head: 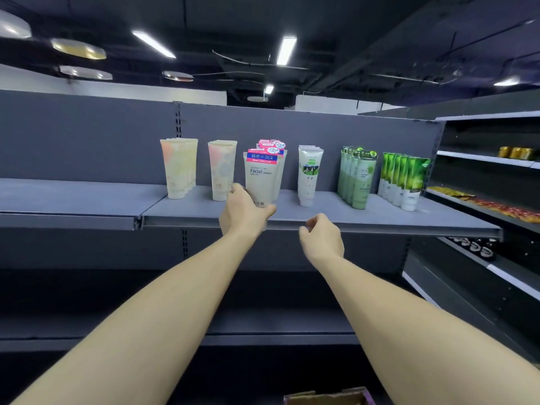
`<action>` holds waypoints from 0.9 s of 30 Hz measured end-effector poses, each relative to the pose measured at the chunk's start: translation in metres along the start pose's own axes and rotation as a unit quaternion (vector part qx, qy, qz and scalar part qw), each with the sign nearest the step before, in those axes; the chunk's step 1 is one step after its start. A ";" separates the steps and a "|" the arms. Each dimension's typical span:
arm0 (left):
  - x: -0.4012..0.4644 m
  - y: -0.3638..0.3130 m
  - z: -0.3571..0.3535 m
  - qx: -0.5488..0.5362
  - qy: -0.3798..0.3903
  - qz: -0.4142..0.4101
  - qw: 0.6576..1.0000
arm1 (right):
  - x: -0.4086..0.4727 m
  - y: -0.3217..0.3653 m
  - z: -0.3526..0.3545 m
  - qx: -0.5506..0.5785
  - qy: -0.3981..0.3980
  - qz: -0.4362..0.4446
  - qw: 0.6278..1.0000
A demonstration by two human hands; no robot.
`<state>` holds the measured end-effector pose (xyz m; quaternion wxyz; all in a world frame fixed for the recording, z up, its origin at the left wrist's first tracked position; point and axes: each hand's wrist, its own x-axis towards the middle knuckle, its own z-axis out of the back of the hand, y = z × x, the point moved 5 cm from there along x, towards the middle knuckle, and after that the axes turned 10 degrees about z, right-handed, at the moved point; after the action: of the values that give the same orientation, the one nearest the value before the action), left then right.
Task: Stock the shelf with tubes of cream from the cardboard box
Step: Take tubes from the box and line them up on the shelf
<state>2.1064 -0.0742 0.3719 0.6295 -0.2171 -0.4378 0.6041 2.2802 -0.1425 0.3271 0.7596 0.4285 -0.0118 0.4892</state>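
Grey metal shelf, front lip running level, with bare board left of the tube rows and a strip of open board before them. Six rows of upright tubes stand on it; exact counts per row cannot be told. Brown cardboard box, only its top rim visible, lies well below the shelf lip. White "Facial" cream tube with a red and blue header stands at the front of the third row, gripped low by the left hand. Right hand, fingers loosely curled and holding nothing, hangs just before the shelf lip.
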 end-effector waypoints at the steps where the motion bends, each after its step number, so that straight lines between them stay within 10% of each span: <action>1: 0.003 -0.003 -0.005 -0.001 0.001 -0.002 1.000 | 0.006 -0.002 0.001 -0.001 -0.002 0.001 1.000; 27: 0.055 -0.018 -0.068 0.000 -0.018 0.003 1.000 | 0.080 -0.022 -0.004 -0.027 -0.091 0.002 0.996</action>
<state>2.1659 -0.0078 0.3662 0.6196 -0.2079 -0.4486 0.6096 2.3367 -0.0843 0.3459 0.7654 0.4505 -0.0948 0.4497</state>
